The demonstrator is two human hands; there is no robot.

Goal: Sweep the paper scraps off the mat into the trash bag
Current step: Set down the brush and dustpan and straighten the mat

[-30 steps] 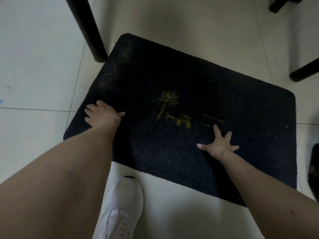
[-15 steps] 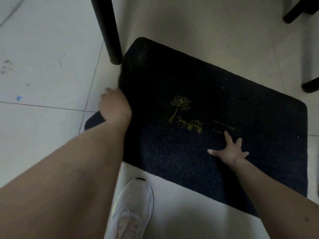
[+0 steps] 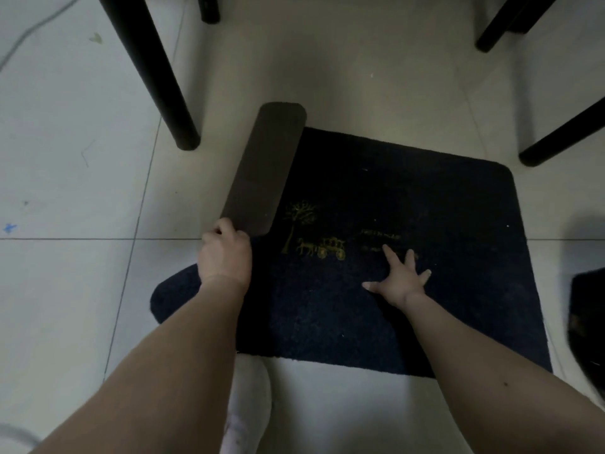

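Both forearms are bare, with no sleeves, watch or rings showing; one white lace-up sneaker (image 3: 247, 407) is on the foot below.

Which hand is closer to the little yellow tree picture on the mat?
The left hand. It grips the folded-up mat edge just left of the yellow tree. The right hand presses flat on the mat farther off, to the tree's lower right, past the carriage picture.

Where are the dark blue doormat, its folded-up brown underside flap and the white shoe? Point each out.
dark blue doormat (image 3: 425, 198): head view, bare pile.
brown underside flap (image 3: 265, 165): head view, flap middle.
white shoe (image 3: 250, 398): head view, toe.
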